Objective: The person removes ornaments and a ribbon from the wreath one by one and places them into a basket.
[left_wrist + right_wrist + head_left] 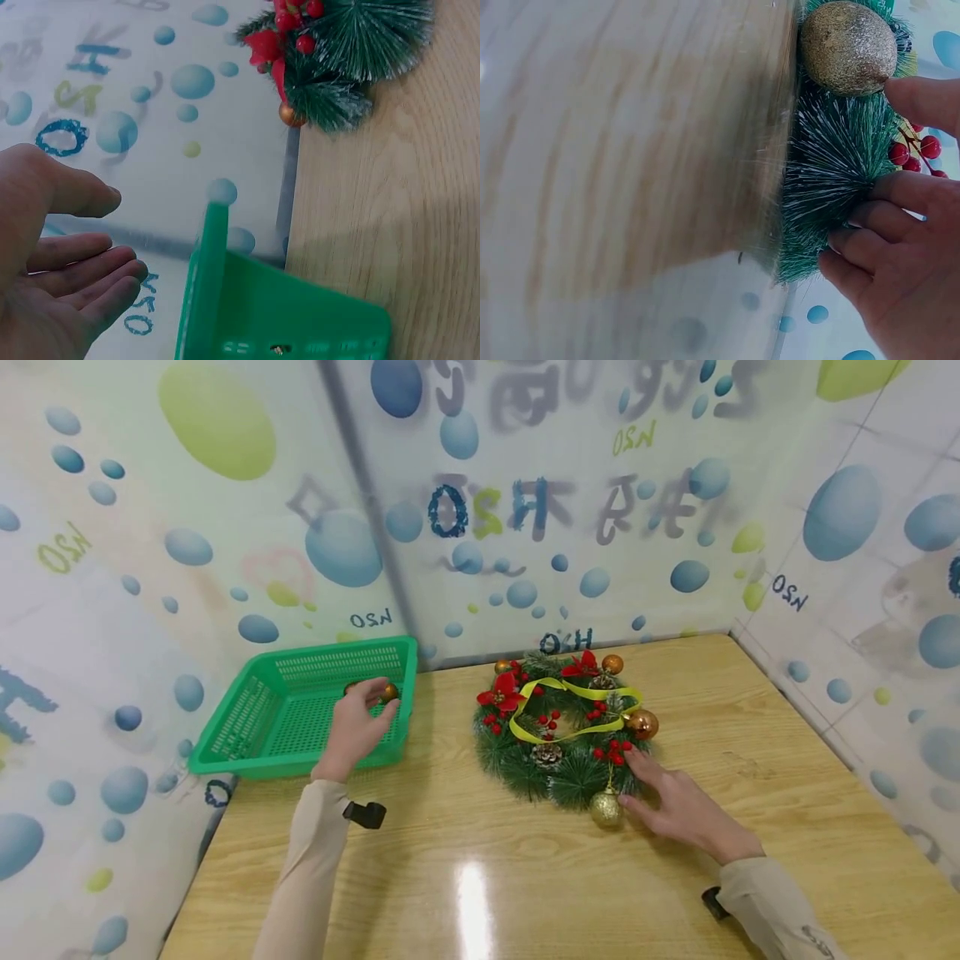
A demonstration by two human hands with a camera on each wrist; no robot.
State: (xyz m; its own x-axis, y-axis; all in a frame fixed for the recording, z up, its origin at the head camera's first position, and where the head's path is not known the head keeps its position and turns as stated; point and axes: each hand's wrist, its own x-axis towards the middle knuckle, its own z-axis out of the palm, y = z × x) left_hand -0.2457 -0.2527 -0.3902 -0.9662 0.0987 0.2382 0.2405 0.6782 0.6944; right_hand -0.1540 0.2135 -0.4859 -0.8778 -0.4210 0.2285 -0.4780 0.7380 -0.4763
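Note:
My left hand (356,727) is over the right side of a green plastic basket (273,768), near small orange-gold ornament balls (388,693). In the left wrist view its fingers (97,281) are loosely bent, apart from the thumb, and hold nothing. A Christmas wreath (517,760) lies on the table with red flowers, berries, pinecones and a yellow ribbon (525,732). At its front right edge, my right hand (682,806) rests its fingers on the green needles. Its thumb touches a gold glitter ball (847,49) hanging at the wreath's near edge.
The wooden table (420,877) meets a patterned wall (495,568) behind the basket and wreath. Another wall (892,635) runs along the right. A shiny copper ball (642,724) sits on the wreath's right side, and a smaller one (612,664) at its back.

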